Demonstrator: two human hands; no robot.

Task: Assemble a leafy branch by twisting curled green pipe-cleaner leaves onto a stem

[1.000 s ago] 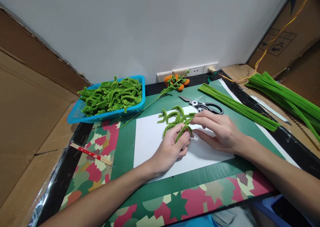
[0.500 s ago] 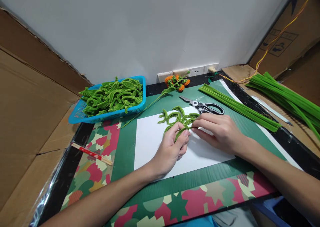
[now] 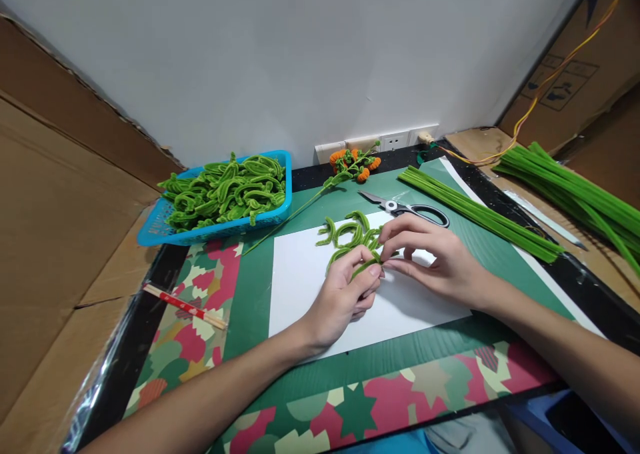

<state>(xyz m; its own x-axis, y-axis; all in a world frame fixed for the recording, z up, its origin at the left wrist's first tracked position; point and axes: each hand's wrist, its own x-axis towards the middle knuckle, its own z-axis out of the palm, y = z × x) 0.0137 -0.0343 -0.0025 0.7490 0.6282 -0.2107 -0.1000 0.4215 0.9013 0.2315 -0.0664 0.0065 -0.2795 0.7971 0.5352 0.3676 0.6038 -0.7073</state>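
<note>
Pinching strip in left hand (unclear for right hand), with bent pieces seemingly done at ten o'clock, straight stems left at two.

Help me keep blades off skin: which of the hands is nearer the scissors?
Right. The right hand is just on the near side of the scissors; the left hand is farther off, leftward and closer to the wearer.

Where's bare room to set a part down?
Free: white paper between its left edge, the curled green pieces and the left hand; green mat between the diagonal green stems and the right forearm. Crowded: paper's upper middle, with curled pieces and the right hand, scissors just beyond.
</note>
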